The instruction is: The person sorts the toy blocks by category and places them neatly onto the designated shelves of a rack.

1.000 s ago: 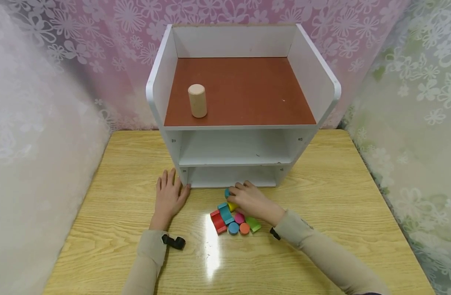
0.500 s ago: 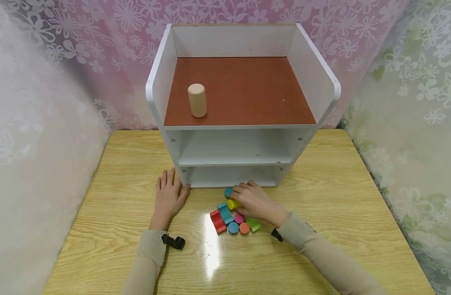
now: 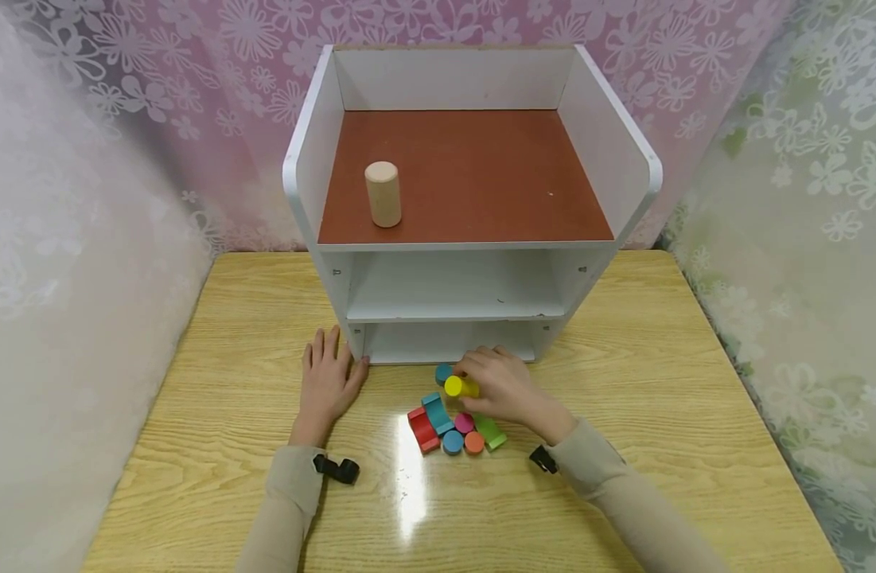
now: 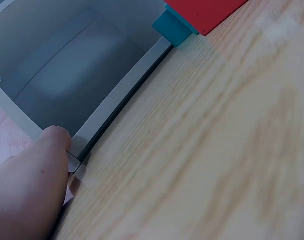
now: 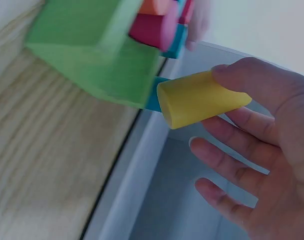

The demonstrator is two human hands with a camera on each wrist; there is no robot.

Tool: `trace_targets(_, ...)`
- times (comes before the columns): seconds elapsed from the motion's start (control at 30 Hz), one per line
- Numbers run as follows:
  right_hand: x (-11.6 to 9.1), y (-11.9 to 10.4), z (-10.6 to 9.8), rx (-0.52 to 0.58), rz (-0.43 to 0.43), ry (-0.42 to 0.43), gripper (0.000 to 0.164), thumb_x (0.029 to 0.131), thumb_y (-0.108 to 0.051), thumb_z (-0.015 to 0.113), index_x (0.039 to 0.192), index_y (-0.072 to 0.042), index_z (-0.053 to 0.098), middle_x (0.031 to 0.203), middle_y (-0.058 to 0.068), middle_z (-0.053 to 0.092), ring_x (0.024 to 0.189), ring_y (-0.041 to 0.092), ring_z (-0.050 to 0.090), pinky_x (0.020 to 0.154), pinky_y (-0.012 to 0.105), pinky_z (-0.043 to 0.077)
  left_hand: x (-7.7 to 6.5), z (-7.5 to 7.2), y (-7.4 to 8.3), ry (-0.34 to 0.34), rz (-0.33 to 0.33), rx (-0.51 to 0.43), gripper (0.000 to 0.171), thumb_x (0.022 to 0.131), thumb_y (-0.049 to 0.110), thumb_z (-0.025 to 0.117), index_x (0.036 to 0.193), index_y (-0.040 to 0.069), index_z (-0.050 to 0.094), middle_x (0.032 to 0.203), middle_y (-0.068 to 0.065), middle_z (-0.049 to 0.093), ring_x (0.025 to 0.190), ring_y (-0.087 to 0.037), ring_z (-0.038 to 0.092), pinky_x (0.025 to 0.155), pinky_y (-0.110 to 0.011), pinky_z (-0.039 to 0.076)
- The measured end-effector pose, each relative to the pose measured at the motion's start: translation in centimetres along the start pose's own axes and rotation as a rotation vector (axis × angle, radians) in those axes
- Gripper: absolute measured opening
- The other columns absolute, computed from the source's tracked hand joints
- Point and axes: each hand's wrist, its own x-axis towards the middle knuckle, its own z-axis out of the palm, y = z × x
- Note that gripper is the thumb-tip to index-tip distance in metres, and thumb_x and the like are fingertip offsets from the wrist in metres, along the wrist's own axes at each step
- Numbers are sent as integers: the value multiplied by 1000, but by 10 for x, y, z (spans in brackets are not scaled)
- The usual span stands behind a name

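My right hand (image 3: 505, 386) pinches a yellow cylinder block (image 5: 196, 100) between thumb and fingers, held above the table in front of the shelf unit. Beside it stands a blue cylinder block (image 3: 443, 373), close to the unit's bottom edge. Nearer me sits a cluster: a red curved block (image 3: 424, 430), a teal curved block (image 3: 438, 414), a green block (image 3: 491, 432), plus magenta (image 3: 464, 422), blue (image 3: 453, 442) and orange (image 3: 474, 442) round-topped blocks. My left hand (image 3: 328, 386) lies with fingers extended on the table, its thumb at the unit's lower left corner.
A white shelf unit (image 3: 455, 286) stands on the wooden table (image 3: 216, 446), with a brown top board (image 3: 473, 167) between raised sides. A plain wooden cylinder (image 3: 384, 195) is upright on that board. Patterned curtains (image 3: 216, 95) hang behind and at both sides.
The yellow cylinder has come up off the table in my right hand, which has drawn slightly right. More of the blue cylinder beside it shows. My left hand stays put.
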Motion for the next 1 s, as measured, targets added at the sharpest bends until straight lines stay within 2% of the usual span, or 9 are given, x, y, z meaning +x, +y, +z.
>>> trace_targets(0.27, -3, -9, -20, 45, 1, 98, 34, 77, -26, 82, 105, -13, 69, 105, 0, 69, 101, 24, 62, 85, 47, 51, -1, 0, 0, 8, 0, -3, 60, 102, 46, 45, 153, 16, 40, 158, -20, 28, 146, -47, 17, 113, -64, 12)
trace_targets(0.47, -5, -18, -34, 70, -40, 183, 36, 76, -26, 81, 108, -12, 68, 107, 0, 68, 100, 22, 62, 80, 42, 50, -1, -1, 1, 1, -1, -3, 60, 102, 46, 45, 154, 16, 40, 158, -19, 28, 146, -47, 16, 114, -64, 12)
trace_targets(0.7, -4, -26, -51, 56, -97, 303, 37, 74, -27, 82, 104, -11, 68, 101, 0, 67, 93, 20, 61, 70, 34, 43, -1, -1, 1, 2, 0, -5, 59, 102, 45, 46, 153, 16, 41, 158, -20, 28, 145, -47, 17, 114, -64, 12)
trace_targets(1.0, -1, -38, -81, 61, -102, 307, 33, 80, -30, 79, 105, -12, 67, 103, 0, 65, 95, 21, 57, 77, 37, 44, 0, -1, 2, 5, -1, -12, 59, 101, 46, 45, 152, 15, 43, 158, -19, 28, 146, -47, 17, 114, -64, 12)
